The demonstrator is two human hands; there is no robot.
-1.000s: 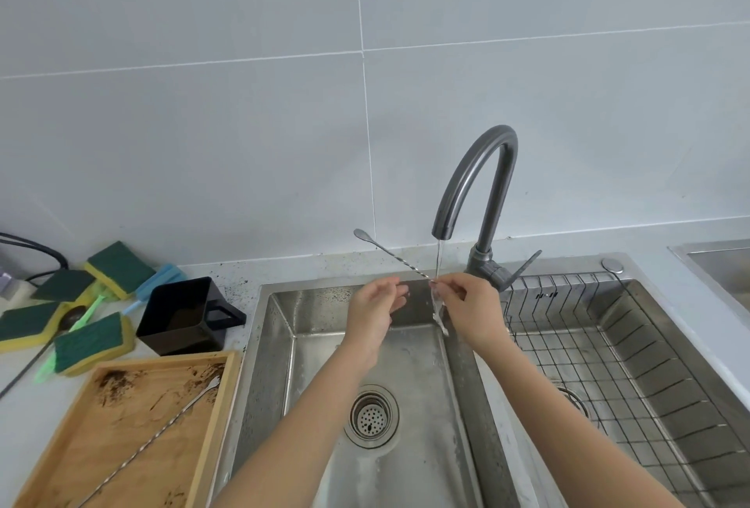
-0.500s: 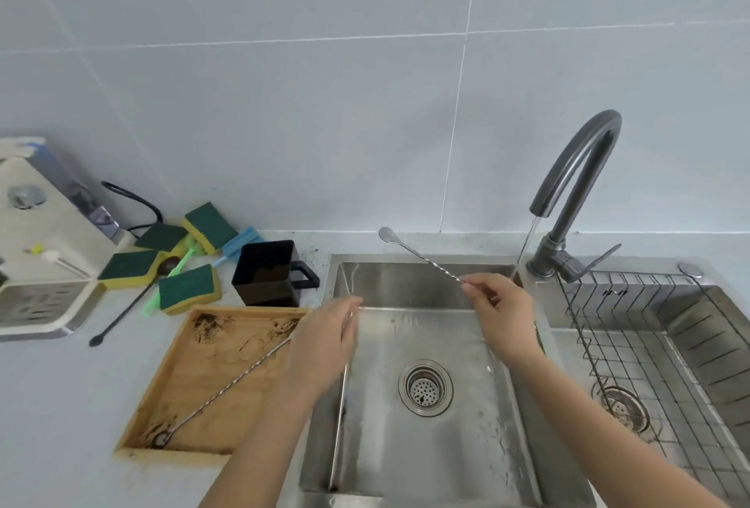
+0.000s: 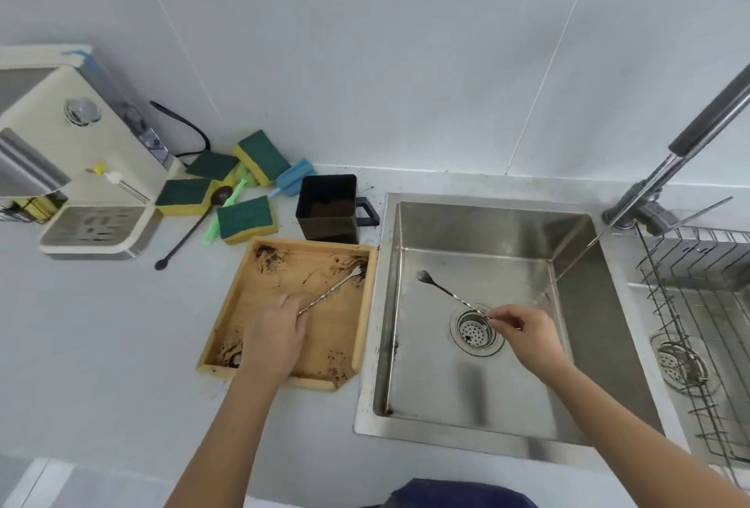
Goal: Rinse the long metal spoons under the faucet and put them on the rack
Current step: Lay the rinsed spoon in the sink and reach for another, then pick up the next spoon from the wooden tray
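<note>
Fingertips of my right hand pinch one long spoon over the sink drain. My left hand, half a second ago at the sink's edge, now closes on a second spoon in the stained wooden tray; its lower end hides beneath my palm. Faucet and rack run off frame right. Sponges crowd the counter.

Two bare forearms enter from the bottom edge, no sleeves in view, no watch, rings or gloves. Left hand and right hand both bare, short nails as far as visible. Dark navy garment at bottom centre, cut off by the frame.
</note>
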